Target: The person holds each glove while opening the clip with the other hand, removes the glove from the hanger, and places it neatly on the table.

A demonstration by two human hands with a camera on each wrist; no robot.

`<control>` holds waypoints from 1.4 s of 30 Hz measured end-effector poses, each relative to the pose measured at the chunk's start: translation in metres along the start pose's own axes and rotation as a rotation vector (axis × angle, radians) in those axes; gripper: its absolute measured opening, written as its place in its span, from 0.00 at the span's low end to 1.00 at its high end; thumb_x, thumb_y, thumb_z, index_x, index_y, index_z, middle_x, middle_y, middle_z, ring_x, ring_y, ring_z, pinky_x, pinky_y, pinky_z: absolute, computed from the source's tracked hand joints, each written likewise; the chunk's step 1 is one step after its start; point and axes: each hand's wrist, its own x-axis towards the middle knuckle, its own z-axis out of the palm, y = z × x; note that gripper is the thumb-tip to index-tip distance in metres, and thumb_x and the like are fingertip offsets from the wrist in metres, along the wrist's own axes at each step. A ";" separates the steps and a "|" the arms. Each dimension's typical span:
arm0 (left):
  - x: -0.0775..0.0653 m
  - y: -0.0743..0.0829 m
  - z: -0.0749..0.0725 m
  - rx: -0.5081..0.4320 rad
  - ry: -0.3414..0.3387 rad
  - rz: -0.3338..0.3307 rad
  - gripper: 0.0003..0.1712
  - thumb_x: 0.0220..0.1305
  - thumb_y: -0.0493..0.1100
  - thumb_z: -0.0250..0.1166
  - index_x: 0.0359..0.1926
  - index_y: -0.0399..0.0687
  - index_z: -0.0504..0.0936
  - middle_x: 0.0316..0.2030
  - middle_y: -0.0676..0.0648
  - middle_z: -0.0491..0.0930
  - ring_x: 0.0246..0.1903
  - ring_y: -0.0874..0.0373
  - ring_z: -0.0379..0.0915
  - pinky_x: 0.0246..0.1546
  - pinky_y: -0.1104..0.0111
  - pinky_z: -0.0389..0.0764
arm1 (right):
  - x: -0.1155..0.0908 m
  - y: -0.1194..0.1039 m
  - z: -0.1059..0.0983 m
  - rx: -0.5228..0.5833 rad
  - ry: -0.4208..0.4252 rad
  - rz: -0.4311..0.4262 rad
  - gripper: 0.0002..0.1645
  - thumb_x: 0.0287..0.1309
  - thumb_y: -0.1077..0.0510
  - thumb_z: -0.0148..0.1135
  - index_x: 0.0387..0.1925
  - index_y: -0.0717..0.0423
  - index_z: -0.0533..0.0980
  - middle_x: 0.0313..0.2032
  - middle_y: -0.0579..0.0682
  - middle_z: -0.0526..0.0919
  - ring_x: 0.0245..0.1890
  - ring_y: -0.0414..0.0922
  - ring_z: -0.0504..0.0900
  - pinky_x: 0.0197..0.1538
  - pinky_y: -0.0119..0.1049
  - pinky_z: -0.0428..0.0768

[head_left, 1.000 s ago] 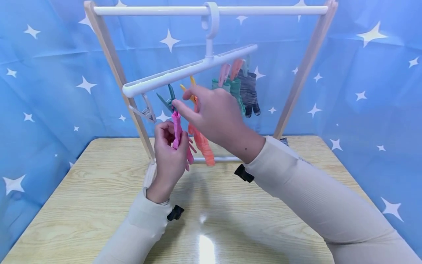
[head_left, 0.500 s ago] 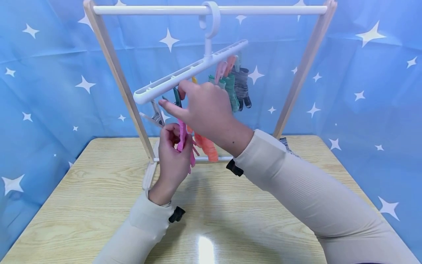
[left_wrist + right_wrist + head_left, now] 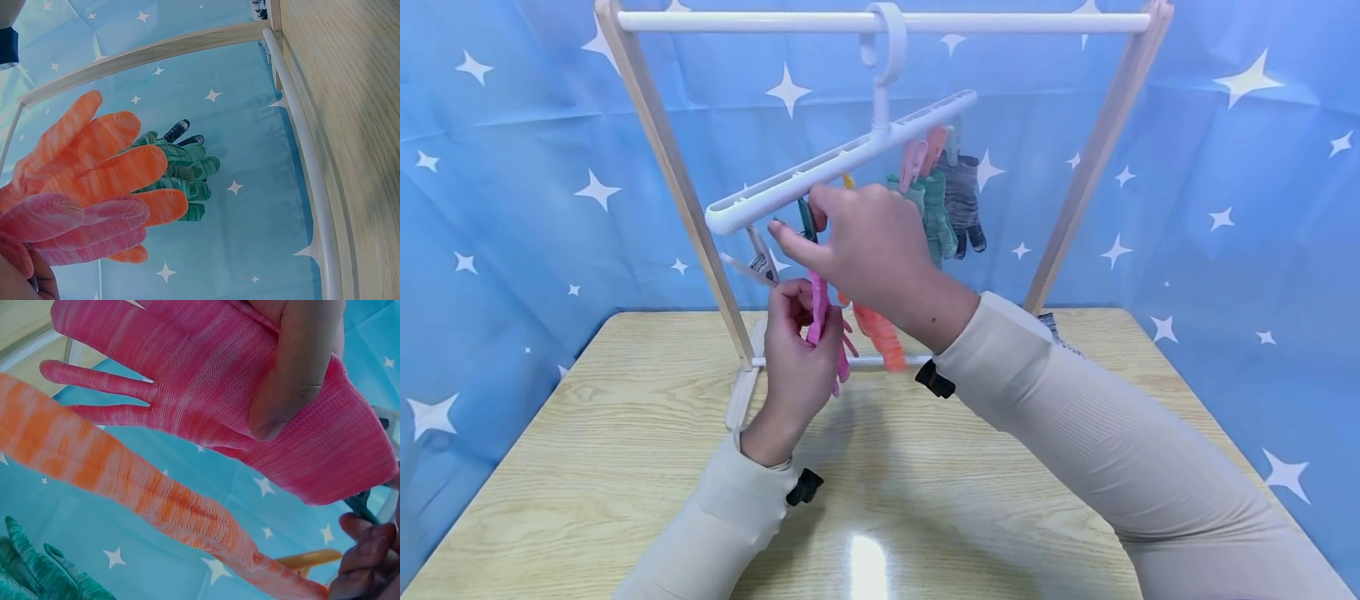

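The pink glove [image 3: 206,381] is matt, ribbed knit cloth, like the orange glove [image 3: 125,475]. The dark green clip [image 3: 807,218] looks plastic. Toward twelve o'clock in the head view, the hanger [image 3: 805,179] is smooth white plastic. The posts [image 3: 1093,167] at ten and two are matt wood. The wood-grained worktop [image 3: 587,467] gleams at six o'clock; the backdrop [image 3: 520,208] is creased cloth.

Pink glove [image 3: 206,381], paler streaks. Orange glove [image 3: 125,462], whitish bands. Far right: green gloves [image 3: 936,208] streaked lighter, grey glove [image 3: 961,192] mottled, dark tips. Dark green clothespin [image 3: 807,218], white clothespin [image 3: 763,260] at left, then yellow clothespin [image 3: 848,181]; pink clothespin [image 3: 913,161] and coral clothespin [image 3: 935,147] farther right. White hanger [image 3: 820,177]. White top bar [image 3: 760,22], tan posts [image 3: 673,167]. Blue backdrop [image 3: 512,208], white stars [image 3: 597,191]. Tan table [image 3: 625,442], wavy wood grain. Cream sleeves [image 3: 1045,417]. Black wrist clips [image 3: 805,487], near.
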 end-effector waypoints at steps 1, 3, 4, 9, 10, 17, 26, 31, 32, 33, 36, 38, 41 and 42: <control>0.000 0.000 0.000 0.001 -0.001 0.000 0.16 0.61 0.27 0.62 0.47 0.34 0.65 0.29 0.50 0.66 0.26 0.57 0.67 0.27 0.72 0.70 | 0.000 0.000 0.000 0.000 0.005 -0.005 0.27 0.64 0.38 0.61 0.21 0.51 0.68 0.12 0.45 0.60 0.14 0.44 0.60 0.20 0.33 0.53; 0.000 0.000 0.000 0.001 -0.003 -0.001 0.16 0.61 0.27 0.62 0.47 0.35 0.65 0.29 0.50 0.66 0.26 0.57 0.66 0.28 0.73 0.71 | 0.000 0.001 0.001 -0.006 0.011 -0.014 0.27 0.65 0.39 0.61 0.20 0.52 0.68 0.13 0.45 0.60 0.14 0.43 0.60 0.20 0.33 0.53; 0.000 0.000 0.000 0.002 -0.004 0.000 0.16 0.61 0.27 0.62 0.47 0.35 0.65 0.29 0.50 0.66 0.26 0.57 0.66 0.28 0.73 0.71 | 0.000 0.001 0.001 -0.009 0.013 -0.018 0.27 0.65 0.39 0.61 0.20 0.52 0.67 0.13 0.45 0.59 0.14 0.43 0.60 0.21 0.33 0.53; 0.000 -0.002 0.000 0.003 -0.013 0.003 0.15 0.62 0.26 0.60 0.46 0.35 0.65 0.29 0.49 0.67 0.26 0.58 0.69 0.28 0.73 0.74 | 0.000 0.002 0.002 -0.019 0.026 -0.035 0.26 0.65 0.41 0.61 0.20 0.52 0.67 0.14 0.46 0.59 0.14 0.43 0.58 0.21 0.33 0.52; 0.000 -0.002 0.001 0.002 -0.016 0.004 0.15 0.62 0.26 0.60 0.46 0.35 0.65 0.30 0.49 0.67 0.26 0.58 0.70 0.28 0.73 0.74 | 0.000 0.002 0.002 -0.017 0.030 -0.038 0.26 0.66 0.42 0.61 0.20 0.52 0.67 0.14 0.46 0.59 0.14 0.43 0.58 0.21 0.33 0.52; 0.000 -0.006 0.000 -0.002 -0.029 0.015 0.15 0.62 0.26 0.60 0.46 0.35 0.65 0.30 0.49 0.67 0.26 0.58 0.70 0.27 0.74 0.73 | 0.002 0.003 0.002 -0.013 0.043 -0.047 0.27 0.65 0.41 0.62 0.20 0.52 0.67 0.14 0.46 0.59 0.15 0.43 0.59 0.21 0.33 0.52; 0.000 -0.011 0.001 0.001 -0.051 -0.015 0.13 0.63 0.26 0.58 0.45 0.36 0.65 0.28 0.51 0.65 0.25 0.57 0.68 0.25 0.73 0.73 | 0.000 0.005 0.002 0.008 0.048 -0.036 0.29 0.65 0.40 0.62 0.18 0.51 0.64 0.13 0.45 0.58 0.15 0.43 0.56 0.21 0.33 0.51; 0.001 -0.009 0.000 0.008 -0.051 -0.013 0.14 0.62 0.26 0.59 0.45 0.37 0.65 0.28 0.51 0.65 0.25 0.57 0.67 0.25 0.72 0.72 | -0.001 0.005 0.004 0.020 0.057 -0.025 0.28 0.63 0.37 0.62 0.19 0.52 0.68 0.12 0.45 0.57 0.14 0.43 0.56 0.21 0.33 0.51; 0.001 -0.008 0.000 0.010 -0.052 -0.013 0.14 0.62 0.26 0.59 0.45 0.37 0.65 0.29 0.50 0.66 0.25 0.57 0.67 0.26 0.72 0.72 | -0.001 0.004 0.004 0.024 0.056 -0.019 0.27 0.64 0.37 0.62 0.21 0.52 0.70 0.12 0.45 0.57 0.14 0.43 0.56 0.21 0.33 0.52; 0.002 -0.008 -0.001 0.011 -0.051 -0.015 0.14 0.62 0.27 0.59 0.45 0.37 0.65 0.29 0.50 0.66 0.26 0.56 0.67 0.26 0.72 0.72 | -0.001 0.004 0.004 0.028 0.052 -0.010 0.27 0.64 0.36 0.62 0.23 0.52 0.72 0.12 0.45 0.57 0.14 0.43 0.56 0.21 0.33 0.52; 0.003 -0.008 -0.002 0.017 -0.043 -0.018 0.13 0.63 0.27 0.58 0.45 0.37 0.65 0.28 0.50 0.65 0.25 0.56 0.67 0.25 0.72 0.71 | -0.001 0.004 0.005 0.035 0.045 0.008 0.25 0.64 0.35 0.61 0.29 0.52 0.76 0.13 0.45 0.57 0.13 0.44 0.57 0.20 0.34 0.53; 0.003 -0.007 -0.002 0.021 -0.040 -0.016 0.13 0.63 0.27 0.58 0.45 0.38 0.65 0.28 0.51 0.65 0.25 0.56 0.66 0.25 0.72 0.70 | -0.002 0.004 0.005 0.039 0.046 0.014 0.25 0.64 0.34 0.60 0.33 0.52 0.77 0.13 0.46 0.57 0.13 0.44 0.56 0.20 0.34 0.53; 0.003 -0.007 -0.003 0.025 -0.035 -0.006 0.13 0.62 0.28 0.59 0.45 0.37 0.65 0.28 0.51 0.65 0.25 0.56 0.64 0.25 0.73 0.68 | -0.007 0.006 0.004 0.081 0.061 0.006 0.24 0.66 0.36 0.58 0.40 0.52 0.80 0.13 0.46 0.60 0.13 0.44 0.57 0.20 0.34 0.54; 0.003 -0.007 -0.002 0.024 -0.033 0.000 0.13 0.63 0.28 0.59 0.45 0.37 0.65 0.28 0.50 0.66 0.25 0.56 0.64 0.25 0.73 0.67 | -0.010 0.007 0.003 0.105 0.074 0.002 0.24 0.67 0.37 0.58 0.43 0.52 0.80 0.13 0.46 0.61 0.13 0.44 0.58 0.19 0.34 0.54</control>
